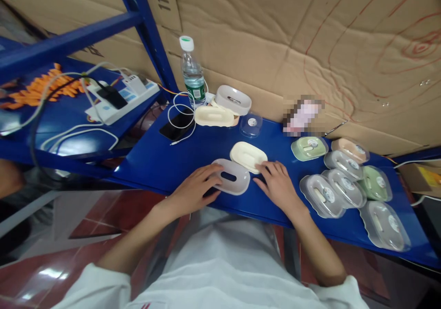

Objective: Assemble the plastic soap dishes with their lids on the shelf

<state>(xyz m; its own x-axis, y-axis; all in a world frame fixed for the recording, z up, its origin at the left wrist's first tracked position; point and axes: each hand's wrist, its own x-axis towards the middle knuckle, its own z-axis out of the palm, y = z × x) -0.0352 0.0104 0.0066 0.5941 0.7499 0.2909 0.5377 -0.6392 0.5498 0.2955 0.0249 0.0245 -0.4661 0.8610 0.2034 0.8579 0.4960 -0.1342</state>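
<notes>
Cardboard wall (310, 33) at the back, a blue bench (165, 157) running along it, blue shelf post (151, 37) rising at the bench's back left corner. Off the left edge sits a lower blue shelf (69, 116) carrying a power strip (120, 98) and a tangle of cables (62, 83).

Near the front edge, mid-bench: the left hand (193, 194) lies on the left rim of a white tray (230, 176), fingers curled loosely over it, touching rather than clamping. The right hand (277, 185) rests flat and open, fingertips touching a cream tray (248, 156) that overlaps the white one just behind it. Neither hand has anything lifted.

Toward the right end, a cluster of 7 lidded boxes (344, 185), green, grey and peach, packed side by side, the nearest box (384, 225) close to the front right corner.

Along the back edge: 2 stacked trays (220, 109), a clear lid (251, 125) just beside them, a water bottle (193, 74) upright, and a black phone (177, 124) with a white cord (182, 102) looped over it.
</notes>
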